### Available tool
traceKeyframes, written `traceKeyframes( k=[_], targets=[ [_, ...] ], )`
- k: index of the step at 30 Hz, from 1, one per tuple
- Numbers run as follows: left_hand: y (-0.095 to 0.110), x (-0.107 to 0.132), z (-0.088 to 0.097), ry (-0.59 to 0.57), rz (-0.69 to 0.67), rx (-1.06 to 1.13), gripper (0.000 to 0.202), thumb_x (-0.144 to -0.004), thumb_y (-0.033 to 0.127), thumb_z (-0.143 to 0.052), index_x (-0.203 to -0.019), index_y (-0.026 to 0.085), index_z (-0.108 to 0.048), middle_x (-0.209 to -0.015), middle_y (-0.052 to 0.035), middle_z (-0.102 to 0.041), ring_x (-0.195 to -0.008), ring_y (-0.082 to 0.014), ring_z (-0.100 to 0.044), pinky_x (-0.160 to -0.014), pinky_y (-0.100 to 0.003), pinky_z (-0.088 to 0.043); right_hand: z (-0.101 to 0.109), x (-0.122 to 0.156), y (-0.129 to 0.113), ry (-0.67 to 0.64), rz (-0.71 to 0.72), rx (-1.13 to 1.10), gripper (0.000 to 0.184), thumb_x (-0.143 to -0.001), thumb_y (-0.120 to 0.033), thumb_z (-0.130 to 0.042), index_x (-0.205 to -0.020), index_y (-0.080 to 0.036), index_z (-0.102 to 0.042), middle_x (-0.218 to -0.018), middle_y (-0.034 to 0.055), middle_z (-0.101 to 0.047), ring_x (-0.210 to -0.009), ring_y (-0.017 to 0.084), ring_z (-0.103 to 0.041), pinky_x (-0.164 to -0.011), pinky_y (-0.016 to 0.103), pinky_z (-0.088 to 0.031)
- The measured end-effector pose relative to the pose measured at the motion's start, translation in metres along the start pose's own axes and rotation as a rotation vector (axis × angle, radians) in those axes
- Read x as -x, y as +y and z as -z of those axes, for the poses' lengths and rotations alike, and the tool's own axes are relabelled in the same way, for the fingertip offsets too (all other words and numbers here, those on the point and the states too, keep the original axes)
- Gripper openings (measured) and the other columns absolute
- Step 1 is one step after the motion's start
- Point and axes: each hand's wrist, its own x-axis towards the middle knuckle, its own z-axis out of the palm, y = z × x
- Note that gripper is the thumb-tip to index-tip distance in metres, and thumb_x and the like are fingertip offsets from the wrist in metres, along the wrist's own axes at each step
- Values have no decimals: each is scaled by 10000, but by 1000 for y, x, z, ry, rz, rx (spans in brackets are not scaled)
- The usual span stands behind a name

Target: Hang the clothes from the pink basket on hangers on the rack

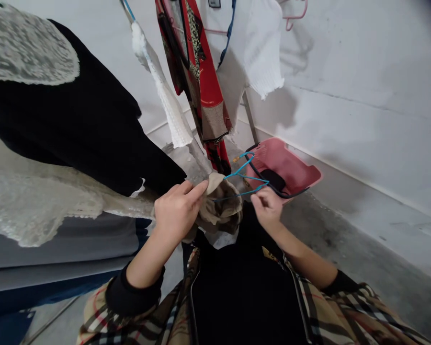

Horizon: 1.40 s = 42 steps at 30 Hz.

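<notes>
My left hand (178,207) is closed on the edge of a bunched beige-brown garment (222,211), thumb pressed along its rim. Just right of it, my right hand (267,207) pinches the end of a blue wire hanger (241,175). Part of the hanger reaches into the garment's opening, where the cloth hides it. Its hook points away from me, towards the pink basket. Below my hands the garment hangs in folds, and its kind does not show clearly.
Ahead right, a pink basket (290,165) with a black handle stands on the concrete floor, something dark inside. Black clothing (68,115) and pale lacy cloth (39,206) hang close on my left. A red patterned garment (213,81) and white knitwear (262,48) hang ahead by the wall.
</notes>
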Motion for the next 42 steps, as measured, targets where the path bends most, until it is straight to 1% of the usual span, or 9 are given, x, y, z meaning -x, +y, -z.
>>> traceKeyframes(
  k=[3,5,7,13,20,29,36,38,42],
  targets=[
    [5,-1,2,54,-15,31,272,-905,201,-540,-1095,303,-707,-755,17,-660,-668,-138,-577,-502,-263,-294,-17,21,13,-232,-303,-42,224,-788,-378,-675,-918,-200,-634,-884,55,-631,-793,186,-576,-768,353,-481],
    [9,-2,1,67,-34,59,263,-910,213,-543,-1092,297,-713,-764,16,-667,-675,-133,-585,-506,-259,-303,-31,24,20,-278,-554,-165,406,-677,-349,-749,-1034,-200,-629,-998,69,-647,-883,210,-583,-831,370,-470],
    [8,-1,1,72,-32,94,256,-905,217,-559,-1092,288,-718,-761,16,-665,-683,-128,-592,-510,-249,-314,-39,20,26,-305,-709,-345,395,-629,-301,-746,-994,-189,-644,-963,55,-671,-886,212,-591,-828,359,-469],
    [-23,11,-6,97,78,306,213,-867,326,-665,-1043,239,-747,-653,38,-590,-570,-71,-543,-507,-195,-335,-20,11,39,-293,-879,-678,264,-681,-365,-704,-871,-190,-647,-811,32,-701,-708,173,-636,-676,321,-516],
    [-46,27,-23,166,188,375,257,-859,400,-670,-984,198,-767,-662,16,-642,-559,-75,-562,-530,-182,-377,7,-3,37,-134,-1031,-966,313,-646,-344,-808,-906,-209,-701,-904,32,-740,-813,163,-679,-774,301,-554],
    [-49,39,-33,304,89,200,311,-874,437,-638,-987,180,-772,-654,-5,-642,-539,-78,-545,-497,-177,-371,16,-25,26,62,-882,-704,321,-628,-350,-797,-897,-193,-720,-805,22,-726,-681,140,-643,-655,270,-521],
    [-39,55,-50,138,53,44,245,-927,363,-578,-1051,265,-765,-651,9,-628,-571,-87,-549,-519,-191,-347,31,-39,28,142,-572,-288,287,-796,-369,-649,-1000,-181,-723,-971,63,-727,-864,183,-656,-808,324,-524],
    [-39,56,-55,135,169,61,244,-919,365,-588,-1041,250,-766,-665,7,-632,-579,-84,-560,-494,-189,-326,44,-41,16,0,-499,-227,281,-827,-364,-625,-1015,-180,-723,-972,65,-721,-859,179,-652,-804,315,-524],
    [-46,54,-59,175,406,243,268,-891,394,-616,-971,190,-772,-644,9,-615,-555,-82,-545,-502,-181,-344,79,-47,-8,-739,-285,-191,290,-775,-364,-708,-1007,-193,-741,-1030,80,-691,-785,162,-643,-721,284,-546]
  ],
)
